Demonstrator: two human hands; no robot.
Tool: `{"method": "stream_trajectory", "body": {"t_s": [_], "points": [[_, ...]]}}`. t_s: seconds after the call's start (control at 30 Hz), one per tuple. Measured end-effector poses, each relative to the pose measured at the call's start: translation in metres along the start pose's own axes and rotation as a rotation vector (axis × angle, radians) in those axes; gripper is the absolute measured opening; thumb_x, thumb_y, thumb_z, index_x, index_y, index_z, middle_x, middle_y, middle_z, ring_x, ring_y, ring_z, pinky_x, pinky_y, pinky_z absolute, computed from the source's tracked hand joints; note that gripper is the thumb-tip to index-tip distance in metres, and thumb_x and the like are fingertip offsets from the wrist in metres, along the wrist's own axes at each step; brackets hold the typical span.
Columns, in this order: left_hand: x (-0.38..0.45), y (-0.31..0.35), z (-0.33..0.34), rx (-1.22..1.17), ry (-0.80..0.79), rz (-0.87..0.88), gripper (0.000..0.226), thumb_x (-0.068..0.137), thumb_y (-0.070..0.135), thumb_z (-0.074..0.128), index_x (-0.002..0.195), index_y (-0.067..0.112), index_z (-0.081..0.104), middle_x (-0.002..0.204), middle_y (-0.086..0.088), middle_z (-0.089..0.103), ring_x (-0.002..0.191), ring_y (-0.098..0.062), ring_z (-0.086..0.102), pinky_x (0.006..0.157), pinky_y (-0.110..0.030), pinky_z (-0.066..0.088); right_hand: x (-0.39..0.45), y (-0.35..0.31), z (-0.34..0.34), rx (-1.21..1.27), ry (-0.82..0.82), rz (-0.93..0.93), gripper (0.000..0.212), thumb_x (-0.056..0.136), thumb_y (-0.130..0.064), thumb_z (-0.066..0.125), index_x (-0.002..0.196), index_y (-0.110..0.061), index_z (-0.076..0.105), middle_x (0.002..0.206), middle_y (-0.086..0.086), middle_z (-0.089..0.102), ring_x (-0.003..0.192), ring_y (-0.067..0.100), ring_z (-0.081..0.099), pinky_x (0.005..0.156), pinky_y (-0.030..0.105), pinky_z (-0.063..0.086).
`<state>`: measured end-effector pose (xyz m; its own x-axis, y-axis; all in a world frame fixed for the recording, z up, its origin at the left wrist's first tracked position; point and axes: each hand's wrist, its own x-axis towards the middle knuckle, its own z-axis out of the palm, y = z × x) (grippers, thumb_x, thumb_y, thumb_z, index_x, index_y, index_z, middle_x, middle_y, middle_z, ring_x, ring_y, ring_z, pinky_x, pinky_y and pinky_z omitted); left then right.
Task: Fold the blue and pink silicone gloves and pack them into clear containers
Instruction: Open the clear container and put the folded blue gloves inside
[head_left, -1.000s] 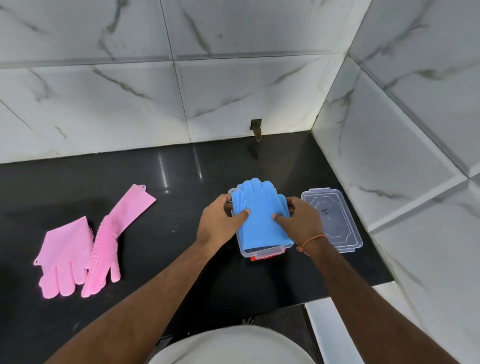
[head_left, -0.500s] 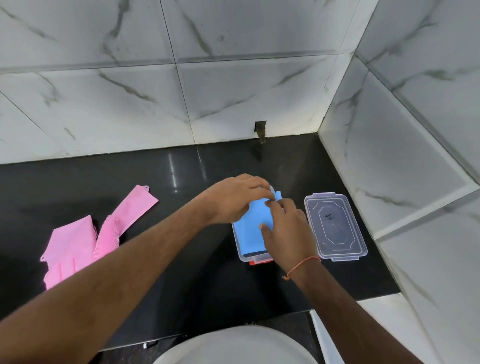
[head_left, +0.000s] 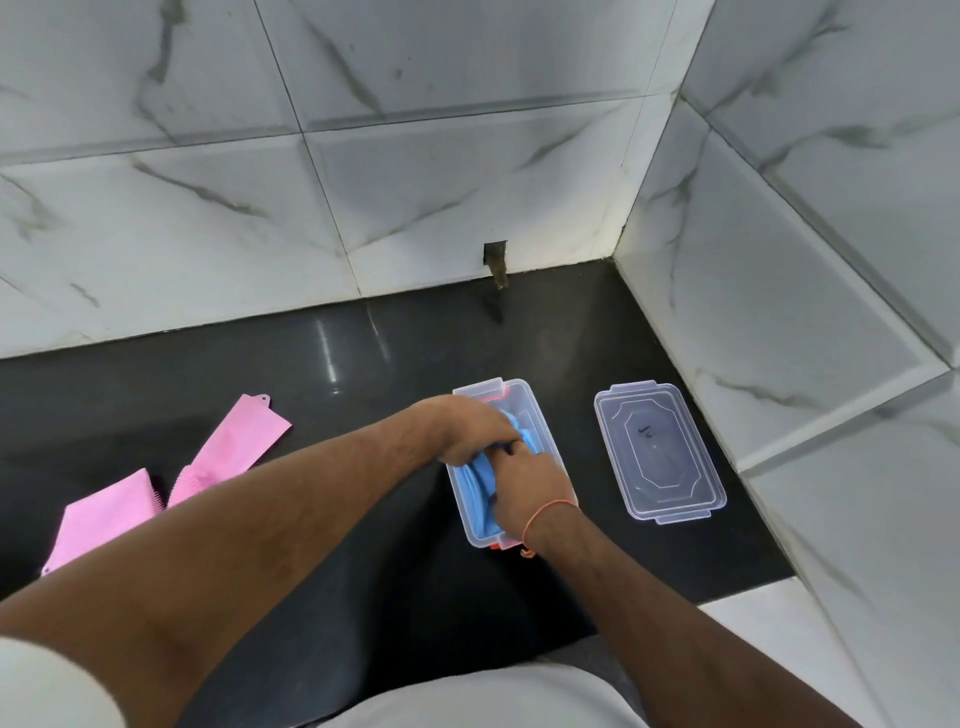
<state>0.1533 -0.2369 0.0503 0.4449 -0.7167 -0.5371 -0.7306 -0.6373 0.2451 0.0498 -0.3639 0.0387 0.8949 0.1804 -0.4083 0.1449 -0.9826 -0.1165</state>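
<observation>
A clear container (head_left: 524, 397) with red clips sits on the black counter. Folded blue gloves (head_left: 475, 496) lie inside it. My left hand (head_left: 467, 428) reaches over the container with curled fingers gripping the blue gloves. My right hand (head_left: 530, 486), an orange thread at its wrist, presses down into the container and holds the gloves with curled fingers. The container's clear lid (head_left: 658, 449) lies flat to the right. Two pink gloves (head_left: 228, 441) lie at the left, partly hidden by my left forearm.
The black counter (head_left: 363, 374) ends at marble-tiled walls behind and to the right. A small dark notch (head_left: 496, 260) is in the back wall. A white ledge (head_left: 769, 639) borders the counter's near right corner.
The blue gloves have been folded over and pushed down into the container. Both hands have moved inside its rim, and my left arm now covers more of the pink gloves.
</observation>
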Motion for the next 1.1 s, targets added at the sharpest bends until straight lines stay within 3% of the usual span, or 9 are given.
{"method": "stream_trajectory", "body": {"t_s": [0.1, 0.2, 0.33, 0.73, 0.87, 0.93, 1.0, 1.1], "points": [[0.011, -0.007, 0.009, -0.079, 0.027, 0.005, 0.061, 0.093, 0.001, 0.077, 0.149, 0.014, 0.060, 0.155, -0.007, 0.060, 0.145, -0.027, 0.053, 0.119, -0.036, 0.039, 0.007, -0.002, 0.007, 0.003, -0.014, 0.017, 0.059, 0.103, -0.030, 0.063, 0.156, -0.019, 0.040, 0.157, 0.015, 0.043, 0.121, 0.036, 0.063, 0.105, 0.047, 0.052], [0.019, -0.010, 0.011, -0.142, 0.038, -0.017, 0.054, 0.096, 0.008, 0.079, 0.147, 0.018, 0.062, 0.154, -0.006, 0.061, 0.144, -0.025, 0.054, 0.125, -0.042, 0.040, 0.015, -0.003, 0.010, 0.037, -0.007, 0.033, 0.060, 0.103, -0.030, 0.063, 0.157, -0.018, 0.038, 0.158, 0.017, 0.043, 0.122, 0.035, 0.064, 0.106, 0.046, 0.052], [0.025, -0.011, 0.015, -0.211, 0.047, -0.059, 0.036, 0.112, 0.022, 0.057, 0.148, 0.019, 0.061, 0.153, -0.007, 0.063, 0.143, -0.026, 0.058, 0.128, -0.049, 0.042, 0.018, -0.001, 0.013, 0.097, 0.010, 0.049, 0.060, 0.103, -0.031, 0.064, 0.156, -0.019, 0.039, 0.157, 0.015, 0.045, 0.122, 0.033, 0.064, 0.105, 0.047, 0.054], [0.060, 0.020, -0.005, -0.119, 0.060, 0.055, 0.046, 0.103, 0.013, 0.072, 0.147, 0.019, 0.061, 0.153, -0.005, 0.063, 0.143, -0.025, 0.056, 0.127, -0.046, 0.042, 0.005, 0.048, 0.017, 0.129, 0.047, 0.139, 0.066, 0.100, -0.038, 0.068, 0.157, -0.023, 0.037, 0.155, 0.009, 0.050, 0.123, 0.032, 0.064, 0.107, 0.049, 0.055], [0.081, 0.043, -0.020, 0.121, 0.132, 0.117, 0.041, 0.117, 0.025, 0.045, 0.152, 0.011, 0.060, 0.157, -0.014, 0.060, 0.145, -0.032, 0.055, 0.124, -0.043, 0.041, 0.001, 0.070, 0.011, 0.148, 0.037, 0.173, 0.074, 0.100, -0.040, 0.070, 0.160, -0.020, 0.033, 0.156, 0.009, 0.051, 0.126, 0.031, 0.065, 0.112, 0.047, 0.052], [0.082, 0.049, -0.024, 0.168, 0.154, 0.127, 0.043, 0.118, 0.035, 0.040, 0.145, 0.014, 0.065, 0.146, -0.013, 0.067, 0.135, -0.033, 0.062, 0.116, -0.043, 0.047, 0.001, 0.077, 0.010, 0.134, 0.027, 0.180, 0.074, 0.100, -0.039, 0.069, 0.161, -0.018, 0.032, 0.157, 0.009, 0.051, 0.126, 0.030, 0.065, 0.112, 0.046, 0.051], [0.078, 0.052, -0.023, 0.106, 0.146, 0.078, 0.031, 0.115, 0.027, 0.049, 0.138, 0.018, 0.067, 0.139, -0.007, 0.070, 0.127, -0.028, 0.066, 0.113, -0.044, 0.051, -0.001, 0.080, 0.008, 0.139, 0.022, 0.175, 0.073, 0.100, -0.039, 0.069, 0.160, -0.018, 0.032, 0.156, 0.008, 0.053, 0.126, 0.029, 0.065, 0.113, 0.044, 0.051], [0.061, 0.047, -0.023, -0.017, 0.131, 0.036, 0.035, 0.108, 0.010, 0.056, 0.140, 0.020, 0.067, 0.137, -0.004, 0.072, 0.125, -0.026, 0.066, 0.112, -0.046, 0.053, -0.005, 0.079, 0.004, 0.152, 0.075, 0.176, 0.066, 0.101, -0.040, 0.069, 0.156, -0.019, 0.039, 0.148, 0.007, 0.060, 0.121, 0.029, 0.068, 0.109, 0.043, 0.054]]}}
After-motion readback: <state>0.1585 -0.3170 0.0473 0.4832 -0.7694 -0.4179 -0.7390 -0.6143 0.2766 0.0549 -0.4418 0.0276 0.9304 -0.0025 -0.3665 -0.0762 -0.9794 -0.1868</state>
